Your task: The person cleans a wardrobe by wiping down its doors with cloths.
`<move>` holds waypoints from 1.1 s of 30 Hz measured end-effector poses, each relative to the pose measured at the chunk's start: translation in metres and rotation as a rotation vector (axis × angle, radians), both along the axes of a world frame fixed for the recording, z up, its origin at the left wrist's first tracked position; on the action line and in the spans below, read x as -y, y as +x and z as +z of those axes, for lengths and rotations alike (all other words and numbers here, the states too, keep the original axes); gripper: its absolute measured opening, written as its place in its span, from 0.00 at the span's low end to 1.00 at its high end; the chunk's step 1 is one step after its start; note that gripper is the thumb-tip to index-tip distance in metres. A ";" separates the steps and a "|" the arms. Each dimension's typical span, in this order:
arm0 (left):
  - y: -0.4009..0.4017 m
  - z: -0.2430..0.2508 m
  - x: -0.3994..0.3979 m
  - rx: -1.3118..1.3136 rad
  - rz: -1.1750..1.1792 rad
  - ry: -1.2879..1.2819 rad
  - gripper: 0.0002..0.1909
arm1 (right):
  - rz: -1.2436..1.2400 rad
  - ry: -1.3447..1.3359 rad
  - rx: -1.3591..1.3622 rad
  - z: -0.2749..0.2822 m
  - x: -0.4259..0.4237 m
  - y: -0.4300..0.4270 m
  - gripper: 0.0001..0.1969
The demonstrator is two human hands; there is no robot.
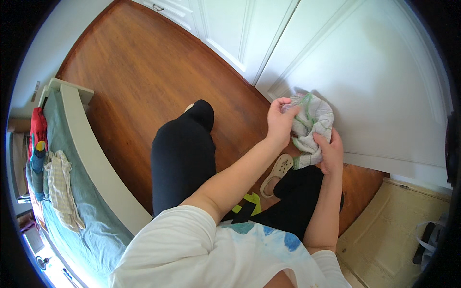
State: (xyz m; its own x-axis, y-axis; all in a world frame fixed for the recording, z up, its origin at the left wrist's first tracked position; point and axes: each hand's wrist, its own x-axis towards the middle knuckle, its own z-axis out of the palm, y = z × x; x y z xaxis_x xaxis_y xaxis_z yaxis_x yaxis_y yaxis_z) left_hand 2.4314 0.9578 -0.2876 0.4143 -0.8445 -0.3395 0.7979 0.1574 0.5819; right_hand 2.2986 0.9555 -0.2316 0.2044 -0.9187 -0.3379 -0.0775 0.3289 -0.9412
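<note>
My left hand (282, 120) grips the upper left part of a bunched white cloth (312, 118) with green lines, its thumb and fingers pinching the fabric. On the cloth's lower right side, my right hand (329, 151) holds it with the thumb on top. The cloth hangs in folds in front of a white cabinet door (378, 108), above my bent leg in black trousers. A cream clog (282, 167) on my foot shows just below the cloth's lower end.
A bed with a pale frame (93, 158) and blue-green sheet stands at the left, with a checked garment (61, 187) and a red item (39, 126) on it. White cabinets (234, 28) line the wooden floor (129, 64). A beige door or panel (389, 230) is at the lower right.
</note>
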 end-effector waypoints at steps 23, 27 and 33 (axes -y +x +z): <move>0.000 -0.076 0.095 1.237 0.518 0.011 0.17 | -0.229 -0.397 -0.109 0.006 -0.003 0.005 0.16; 0.020 -0.122 0.085 0.917 0.089 0.386 0.13 | -0.160 -0.419 -0.161 0.004 -0.003 0.006 0.17; 0.003 -0.057 0.086 0.858 0.426 0.118 0.18 | -0.241 -0.402 -0.132 0.005 -0.005 0.006 0.16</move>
State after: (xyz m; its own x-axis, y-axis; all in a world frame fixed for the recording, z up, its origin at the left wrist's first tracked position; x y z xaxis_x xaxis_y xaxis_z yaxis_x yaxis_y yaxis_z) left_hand 2.4343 0.8714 -0.3447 0.8245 -0.5460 0.1487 -0.0170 0.2388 0.9709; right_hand 2.3045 0.9607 -0.2268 -0.0507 -0.9977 0.0443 -0.1713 -0.0350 -0.9846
